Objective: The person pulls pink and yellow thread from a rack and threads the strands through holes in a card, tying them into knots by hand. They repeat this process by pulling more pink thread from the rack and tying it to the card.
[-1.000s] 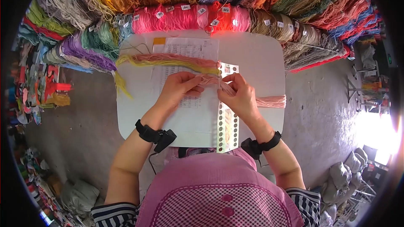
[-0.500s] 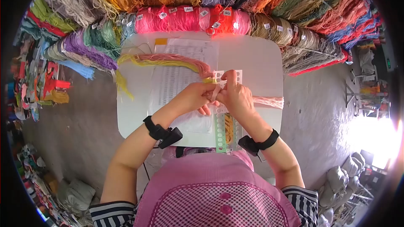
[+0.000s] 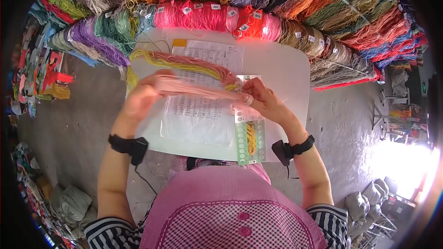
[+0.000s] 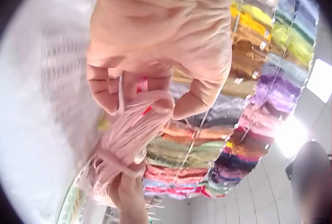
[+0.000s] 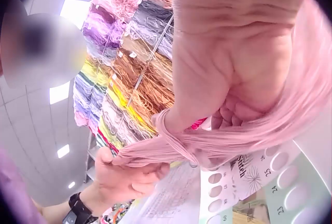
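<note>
A pink thread bundle is stretched between both hands above the table. The left hand, blurred in the head view, holds its left end; in the left wrist view the fingers of that hand curl round the strands. At the other end, the right hand grips the bundle, and a loop of thread lies round a finger in the right wrist view. Beneath the right hand is a punched card with round holes along its sides. Behind the bundle lie pink and yellow-green threads.
Printed sheets in plastic lie on the white table. Rows of coloured yarn, with labelled pink skeins, line the table's back edge. Grey sacks stand on the floor at the left.
The left hand has moved left, away from the right hand, drawing the pink bundle out between them. Before, both hands were close together over the card.
</note>
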The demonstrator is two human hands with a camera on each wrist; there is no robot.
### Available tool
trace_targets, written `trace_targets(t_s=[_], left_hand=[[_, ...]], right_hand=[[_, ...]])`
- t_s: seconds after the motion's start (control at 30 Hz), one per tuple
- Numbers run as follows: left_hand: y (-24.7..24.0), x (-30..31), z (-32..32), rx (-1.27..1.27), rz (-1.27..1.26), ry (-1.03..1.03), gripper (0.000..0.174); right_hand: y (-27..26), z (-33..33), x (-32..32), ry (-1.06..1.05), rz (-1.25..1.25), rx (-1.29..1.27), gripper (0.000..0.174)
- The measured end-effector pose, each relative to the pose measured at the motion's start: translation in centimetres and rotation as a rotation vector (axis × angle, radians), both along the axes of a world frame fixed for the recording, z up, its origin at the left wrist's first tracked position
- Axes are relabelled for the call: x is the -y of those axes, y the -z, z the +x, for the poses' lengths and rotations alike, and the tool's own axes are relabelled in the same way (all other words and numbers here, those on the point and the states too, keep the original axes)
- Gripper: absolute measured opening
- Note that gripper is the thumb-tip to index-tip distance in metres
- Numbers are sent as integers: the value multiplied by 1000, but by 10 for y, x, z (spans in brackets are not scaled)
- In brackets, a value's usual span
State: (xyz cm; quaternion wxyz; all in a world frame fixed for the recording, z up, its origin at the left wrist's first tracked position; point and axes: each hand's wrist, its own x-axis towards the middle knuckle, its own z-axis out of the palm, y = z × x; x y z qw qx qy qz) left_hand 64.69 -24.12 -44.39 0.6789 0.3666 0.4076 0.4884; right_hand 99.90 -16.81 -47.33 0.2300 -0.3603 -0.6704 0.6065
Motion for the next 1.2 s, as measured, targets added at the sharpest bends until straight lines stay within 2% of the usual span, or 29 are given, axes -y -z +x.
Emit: trace_targets(t_s=[0.07, 0.1, 0.17, 0.2, 0.27, 0.3, 0.33, 0.37, 0.4, 0.43, 0.5, 0.73, 0.8, 0.93, 1.0, 1.03, 1.1, 1.2], left_hand=[[-3, 12, -33, -44, -50, -143, 48], [0, 15, -58, -43, -47, -143, 48], [8, 18, -97, -200, -332, -538, 36], [7, 17, -93, -198, -328, -539, 36], [-2, 16, -69, -1826, 165, -546, 23], [-20, 11, -30, -1397, 270, -433, 19], [-12, 8, 4, -963, 123, -272, 18], [-3, 5, 39, -690, 96, -158, 17], [1, 1, 70, -546, 155, -32, 19], [0, 1, 92, -447, 5, 104, 23], [6, -4, 118, -478, -93, 205, 23], [22, -2, 118, -577, -79, 245, 26], [26, 0, 117, -1113, 402, 128, 29], [2, -3, 118, -1110, 533, 28, 31], [-22, -5, 120, -728, -100, 260, 27], [-14, -6, 118, -729, -100, 263, 27], [16, -6, 113, -1207, 302, 136, 26], [31, -7, 116, -1262, 385, 102, 26]], right_hand=[[5, 0, 1, 5, -48, 16, 37], [6, 0, 2, 11, -98, 32, 34], [0, -5, 5, 12, -113, 69, 33], [-4, -7, 5, 14, -132, 102, 33], [-11, -9, 0, -25, -45, 198, 31], [-12, -10, -2, -66, 35, 296, 29], [-12, -10, -2, -74, 34, 301, 29], [-11, -11, -3, -83, 38, 265, 27], [-9, -13, -4, -89, 42, 225, 26], [-6, -13, -3, -94, 41, 223, 26], [-1, -13, -2, -11, -201, 26, 22], [-2, -17, 1, 108, -317, -43, 23], [1, -19, 1, 113, -264, 11, 22], [10, -23, 2, 124, -168, 55, 21], [-1, -26, 4, 61, 97, 292, 16], [1, -23, 4, 63, 95, 292, 16], [4, -12, 0, -6, -19, 58, 11], [5, -8, -3, -106, -124, -83, 9]])
